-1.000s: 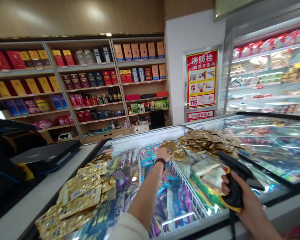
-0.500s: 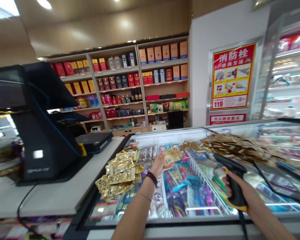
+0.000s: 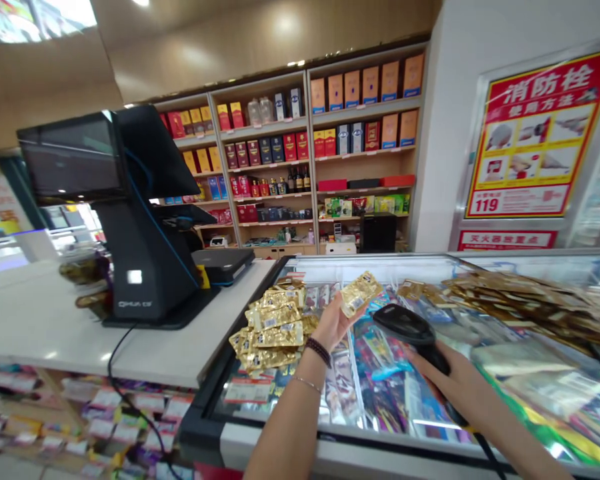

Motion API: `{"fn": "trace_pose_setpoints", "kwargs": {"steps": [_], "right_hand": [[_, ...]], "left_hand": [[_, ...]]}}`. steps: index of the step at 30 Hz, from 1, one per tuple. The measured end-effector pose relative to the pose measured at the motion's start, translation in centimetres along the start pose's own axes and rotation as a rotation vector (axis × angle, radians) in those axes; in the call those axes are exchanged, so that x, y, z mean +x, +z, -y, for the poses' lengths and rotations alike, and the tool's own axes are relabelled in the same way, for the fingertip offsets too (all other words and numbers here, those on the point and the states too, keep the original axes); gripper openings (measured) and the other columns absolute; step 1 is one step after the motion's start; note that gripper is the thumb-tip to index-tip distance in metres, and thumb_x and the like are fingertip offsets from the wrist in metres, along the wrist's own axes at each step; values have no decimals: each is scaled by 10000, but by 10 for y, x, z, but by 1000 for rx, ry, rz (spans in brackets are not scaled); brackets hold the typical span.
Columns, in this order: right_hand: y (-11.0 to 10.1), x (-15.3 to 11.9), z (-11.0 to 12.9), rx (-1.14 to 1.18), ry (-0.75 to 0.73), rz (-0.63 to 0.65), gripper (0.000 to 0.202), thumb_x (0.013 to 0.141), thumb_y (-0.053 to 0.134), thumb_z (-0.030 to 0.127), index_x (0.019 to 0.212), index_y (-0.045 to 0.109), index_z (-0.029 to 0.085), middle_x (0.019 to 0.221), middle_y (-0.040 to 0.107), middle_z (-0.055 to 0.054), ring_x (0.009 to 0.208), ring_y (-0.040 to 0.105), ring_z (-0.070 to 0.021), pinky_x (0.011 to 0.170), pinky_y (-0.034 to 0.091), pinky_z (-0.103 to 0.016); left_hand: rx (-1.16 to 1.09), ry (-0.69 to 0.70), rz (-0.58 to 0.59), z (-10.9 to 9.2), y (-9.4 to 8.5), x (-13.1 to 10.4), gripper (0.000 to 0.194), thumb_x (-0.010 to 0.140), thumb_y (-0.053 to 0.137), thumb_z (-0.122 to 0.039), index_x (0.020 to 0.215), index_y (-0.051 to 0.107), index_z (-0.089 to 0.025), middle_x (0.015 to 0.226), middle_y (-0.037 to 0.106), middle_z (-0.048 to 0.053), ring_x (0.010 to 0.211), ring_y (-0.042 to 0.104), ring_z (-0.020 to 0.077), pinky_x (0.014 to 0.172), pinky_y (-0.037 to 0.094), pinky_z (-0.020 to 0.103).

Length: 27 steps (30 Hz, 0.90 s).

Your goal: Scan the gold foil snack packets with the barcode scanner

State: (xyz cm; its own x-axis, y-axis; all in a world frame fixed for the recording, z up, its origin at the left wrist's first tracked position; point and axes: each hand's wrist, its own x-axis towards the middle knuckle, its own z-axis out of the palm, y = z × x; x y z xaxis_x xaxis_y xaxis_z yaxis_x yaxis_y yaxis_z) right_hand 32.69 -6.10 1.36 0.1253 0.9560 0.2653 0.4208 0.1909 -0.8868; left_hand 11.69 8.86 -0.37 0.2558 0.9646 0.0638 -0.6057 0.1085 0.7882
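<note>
A gold packet [image 3: 360, 293] is held up by my left hand [image 3: 336, 323], whose fingers close on its lower left edge. My right hand [image 3: 443, 370] is wrapped round a black barcode scanner [image 3: 405, 325], its head a little right of and below the packet. To the left, a pile of gold packets [image 3: 275, 327] lies on the glass top of a freezer [image 3: 395, 447]. Another, larger heap of gold-brown packets [image 3: 525, 300] is on the right side of the freezer top.
A black checkout terminal [image 3: 145, 233] stands on the white counter [image 3: 45, 327] at the left, with a flat black device [image 3: 223, 263] beside it. A cable [image 3: 115, 380] hangs over the counter edge. Shelves of boxes [image 3: 313, 140] line the back wall.
The view has turned left. The scanner in my right hand has come left, close to the gold packet, and its head is raised. My left hand still holds the packet, now tilted up more.
</note>
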Motion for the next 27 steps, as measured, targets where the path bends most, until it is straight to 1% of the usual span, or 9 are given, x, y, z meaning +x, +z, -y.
{"fn": "trace_pose_setpoints", "kwargs": {"steps": [4,7,10,13,16,19,23,27], "right_hand": [[7,5,-1,-102,4,14,451,746,756,730,756,691,284,492,577,1,424,529,-222,499,364,-344],[15,10,-7,-196,-18,-48,463,775,653,738,823,712,281,516,579,-7,449,558,-251,518,376,-359],[19,13,-10,-279,-19,-60,502,810,551,752,865,706,278,511,561,-6,457,572,-268,539,391,-373],[18,13,-2,-321,-43,-39,478,798,526,739,844,679,288,529,587,-21,475,598,-278,549,405,-378],[14,11,10,-339,-67,-27,444,772,509,719,807,649,299,520,597,-29,467,597,-282,549,411,-383],[10,10,17,-347,-59,-9,442,767,494,723,790,637,304,491,576,-20,446,583,-279,547,416,-383],[6,9,18,-346,-59,-10,438,771,518,729,786,640,308,491,571,-9,454,586,-275,554,415,-374],[5,5,20,-331,-30,-25,440,758,536,728,797,654,306,500,578,-8,473,579,-285,584,432,-391]], "left_hand": [[-85,-27,-25,2,3,-2,368,1143,581,-473,1273,730,-163,1461,768,190,1400,728,321,1211,596,488],[-118,-53,-44,2,5,-3,361,1154,562,-434,1297,726,-146,1429,783,201,1360,753,324,1156,635,466],[-132,-74,-62,1,7,-4,386,1180,490,-397,1351,709,-129,1353,811,207,1311,781,315,1110,660,443],[-140,-86,-70,-2,7,-6,407,1197,426,-373,1369,702,-127,1295,829,196,1267,801,293,1078,672,415],[-139,-86,-75,-2,6,-6,399,1198,432,-366,1362,711,-134,1260,839,180,1238,811,272,1055,679,395],[-134,-66,-63,-1,3,-5,388,1197,441,-365,1362,721,-154,1243,845,158,1245,807,260,1065,677,405],[-102,-55,-33,1,-1,-4,408,1198,432,-391,1308,741,-147,1302,834,169,1299,785,271,1136,643,436],[-71,-39,-23,2,-4,-4,391,1172,515,-439,1321,737,-155,1385,808,187,1395,732,317,1212,591,516]]}}
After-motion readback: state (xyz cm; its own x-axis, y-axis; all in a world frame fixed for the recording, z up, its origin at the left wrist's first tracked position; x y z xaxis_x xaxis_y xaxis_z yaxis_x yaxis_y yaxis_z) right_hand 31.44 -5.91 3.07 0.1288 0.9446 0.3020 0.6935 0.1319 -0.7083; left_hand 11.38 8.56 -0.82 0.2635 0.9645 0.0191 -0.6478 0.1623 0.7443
